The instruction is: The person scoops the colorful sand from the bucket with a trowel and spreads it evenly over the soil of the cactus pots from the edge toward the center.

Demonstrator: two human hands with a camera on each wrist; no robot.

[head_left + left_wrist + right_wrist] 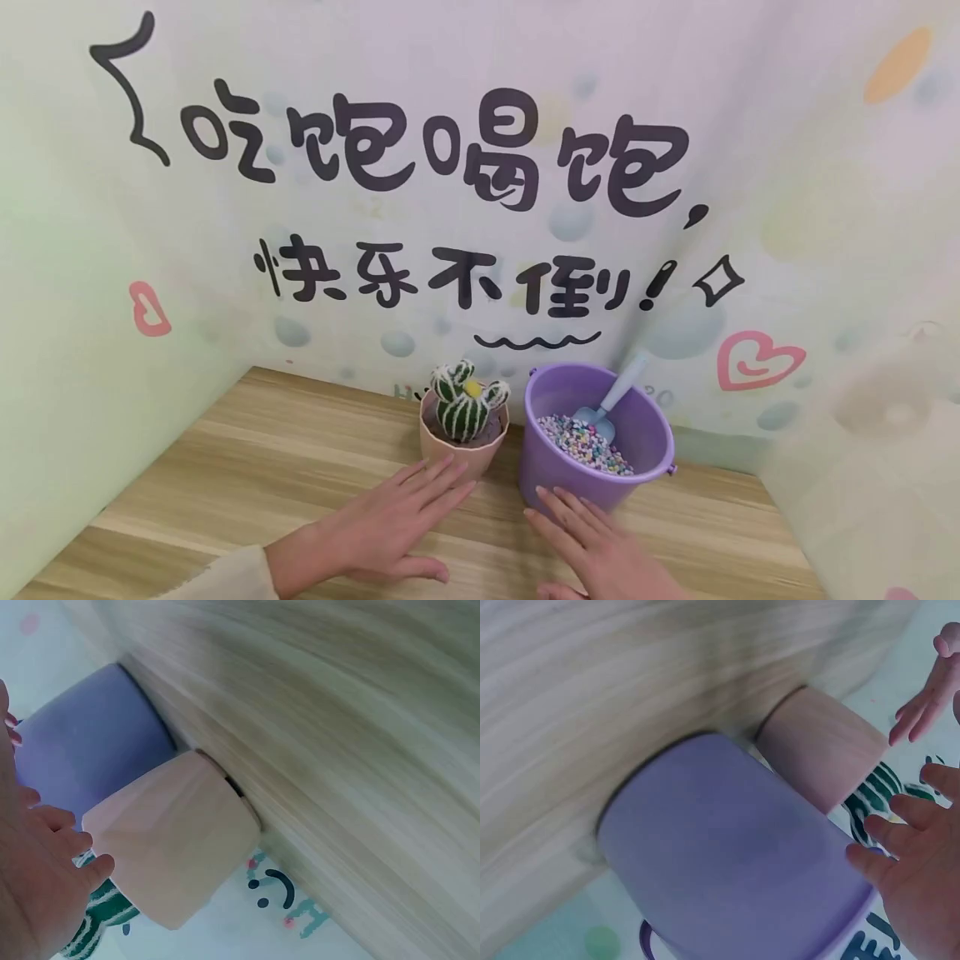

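In the head view, my left hand (386,521) reaches out palm down, its fingers straight, in front of a pale pink pot (480,461). The pot holds a green, white-ridged cactus (459,421) with a yellow ball on top. My right hand (603,550), fingers extended and holding nothing, is before a purple bucket (542,471). Colourful small pebbles (588,446) lie inside the bucket, and a light blue scoop (621,385) leans in them. Both wrist views show the fingertips close to the upper parts of the pot (172,832) and the bucket (727,840).
Pot and bucket stand side by side on a wood-grain table (247,467), near its back edge. Behind them hangs a pale cloth backdrop (480,50) with large dark lettering and pink hearts. A pale green wall (60,375) borders the table's left side.
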